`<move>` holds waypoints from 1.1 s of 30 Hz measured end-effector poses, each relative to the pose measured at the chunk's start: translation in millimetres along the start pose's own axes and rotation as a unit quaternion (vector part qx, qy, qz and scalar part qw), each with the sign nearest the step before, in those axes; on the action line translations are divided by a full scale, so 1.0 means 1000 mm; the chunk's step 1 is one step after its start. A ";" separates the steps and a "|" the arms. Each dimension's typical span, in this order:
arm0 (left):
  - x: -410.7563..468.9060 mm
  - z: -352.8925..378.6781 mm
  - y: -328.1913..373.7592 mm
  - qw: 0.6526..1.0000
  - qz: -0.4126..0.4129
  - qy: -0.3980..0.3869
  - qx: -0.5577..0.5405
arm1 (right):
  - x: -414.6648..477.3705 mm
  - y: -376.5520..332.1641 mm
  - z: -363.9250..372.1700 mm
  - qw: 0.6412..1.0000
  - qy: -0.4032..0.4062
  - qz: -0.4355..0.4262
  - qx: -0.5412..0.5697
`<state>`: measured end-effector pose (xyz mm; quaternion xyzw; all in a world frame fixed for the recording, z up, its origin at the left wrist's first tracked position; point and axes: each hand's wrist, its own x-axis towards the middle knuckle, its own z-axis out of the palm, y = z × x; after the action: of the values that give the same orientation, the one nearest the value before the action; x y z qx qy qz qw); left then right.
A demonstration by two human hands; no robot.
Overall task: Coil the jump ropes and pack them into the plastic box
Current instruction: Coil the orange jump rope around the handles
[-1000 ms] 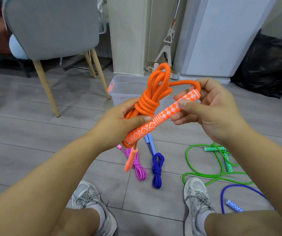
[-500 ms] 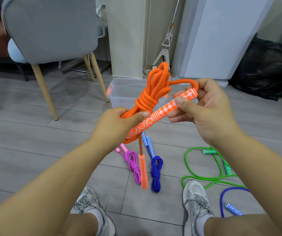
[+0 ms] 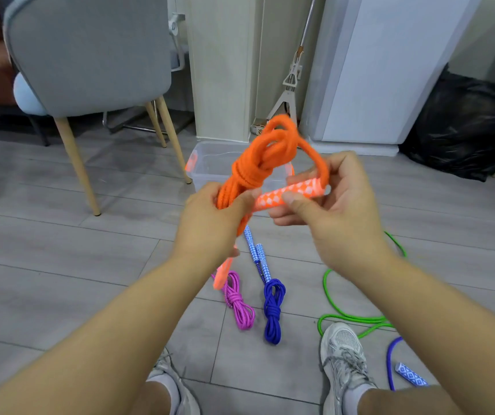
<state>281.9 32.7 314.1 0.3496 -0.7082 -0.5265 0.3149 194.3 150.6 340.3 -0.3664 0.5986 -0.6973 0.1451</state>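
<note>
Lowered toward level since earlier: handle (image 3: 292, 191), pinched by right hand (image 3: 327, 211); orange rope (image 3: 255, 166) at centre frame, clenched in left hand (image 3: 210, 223). Best tucked snugly before boxing; box (image 3: 207, 163) behind.

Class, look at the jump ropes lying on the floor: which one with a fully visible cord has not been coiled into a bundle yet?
The green jump rope, sprawled in loose loops by the right shoe. The pink rope and dark blue rope beside it are already wound into tight bundles.
</note>
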 end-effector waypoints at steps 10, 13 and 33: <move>0.000 -0.006 -0.006 0.997 0.037 -0.040 0.053 | 0.010 -0.003 -0.005 0.992 -0.007 0.110 0.061; -0.002 -0.008 -0.008 0.996 0.043 -0.059 0.050 | 0.013 -0.004 -0.012 0.994 -0.018 0.108 0.005; -0.014 -0.005 -0.009 0.966 0.066 -0.226 -0.108 | 0.008 0.008 -0.013 0.992 -0.095 0.064 -0.059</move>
<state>294.8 39.8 305.7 0.1381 -0.7215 -0.6430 0.2164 178.1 152.9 335.6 -0.3997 0.6444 -0.6124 0.2233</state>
